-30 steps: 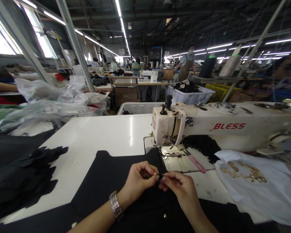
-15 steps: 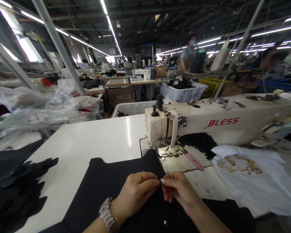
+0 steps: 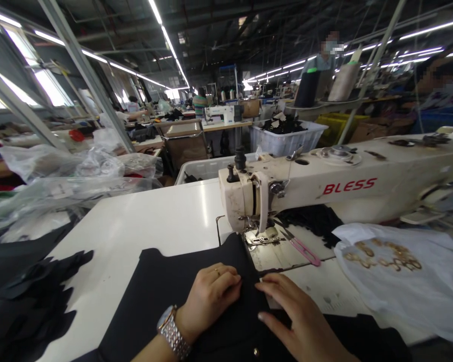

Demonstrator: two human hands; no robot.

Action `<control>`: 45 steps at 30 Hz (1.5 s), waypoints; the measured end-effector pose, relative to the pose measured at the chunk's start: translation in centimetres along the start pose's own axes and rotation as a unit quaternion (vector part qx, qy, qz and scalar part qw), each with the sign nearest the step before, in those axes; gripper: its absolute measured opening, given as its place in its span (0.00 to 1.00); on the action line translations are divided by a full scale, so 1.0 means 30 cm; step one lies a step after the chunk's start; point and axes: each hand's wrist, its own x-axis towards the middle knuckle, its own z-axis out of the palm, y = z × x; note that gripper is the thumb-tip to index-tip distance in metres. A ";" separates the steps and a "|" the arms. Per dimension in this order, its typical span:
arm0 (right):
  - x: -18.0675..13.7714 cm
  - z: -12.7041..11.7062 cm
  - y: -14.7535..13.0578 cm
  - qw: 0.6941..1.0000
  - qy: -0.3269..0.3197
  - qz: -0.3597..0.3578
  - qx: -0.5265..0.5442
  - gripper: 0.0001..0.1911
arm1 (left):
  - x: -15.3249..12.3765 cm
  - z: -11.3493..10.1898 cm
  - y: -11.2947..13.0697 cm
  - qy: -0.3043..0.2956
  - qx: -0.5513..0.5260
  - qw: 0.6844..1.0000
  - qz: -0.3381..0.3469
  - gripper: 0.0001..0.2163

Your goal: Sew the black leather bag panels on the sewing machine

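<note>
A black fabric panel (image 3: 173, 286) lies on the white table, its right edge running up to the needle area of the white sewing machine (image 3: 241, 196). On top of the panel rests my left hand (image 3: 213, 296), wearing a metal watch and a ring, fingers curled in with the tips hidden. Whether anything is pinched in it I cannot see. Along the panel's right edge is my right hand (image 3: 294, 314), thumb and fingers apart, fingertips touching or just over the cloth. A small gold stud (image 3: 255, 352) sits on the fabric below.
Pink-handled thread snips (image 3: 305, 253) lie right of the needle. Gold metal rings lie on a white cloth (image 3: 392, 286) at the right. Black cut pieces (image 3: 26, 301) are stacked at the left, with plastic bags (image 3: 79, 171) behind. A white bin (image 3: 287, 138) and a person stand farther back.
My hands have parted from a pinch at the fabric's right edge. The left drew slightly left and curled; the right moved right and its fingers spread. The person at the back moved right.
</note>
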 end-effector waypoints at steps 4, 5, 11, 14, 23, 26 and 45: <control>-0.033 0.005 0.028 0.990 -0.035 -0.065 -0.121 0.18 | 0.022 0.010 -0.028 -0.019 0.017 1.000 0.010 0.04; -0.033 0.009 0.031 0.988 -0.039 -0.069 -0.135 0.18 | 0.030 0.013 -0.041 -0.028 0.021 0.999 0.018 0.04; -0.017 0.023 0.048 0.983 -0.029 -0.086 -0.163 0.20 | 0.085 0.033 -0.146 -0.080 0.039 0.993 0.080 0.06; -0.010 0.021 0.059 0.980 -0.032 -0.098 -0.169 0.20 | 0.092 0.043 -0.183 -0.115 0.037 0.989 0.085 0.06; -0.009 0.007 0.045 0.983 -0.041 -0.084 -0.156 0.21 | 0.086 0.032 -0.189 -0.177 0.030 0.983 0.048 0.06; -0.008 0.005 0.038 0.987 -0.037 -0.075 -0.138 0.21 | 0.089 0.027 -0.188 -0.177 0.034 0.982 0.049 0.07; -0.012 0.003 0.032 0.993 -0.037 -0.044 -0.107 0.19 | 0.079 0.012 -0.210 -0.155 0.040 0.975 0.156 0.09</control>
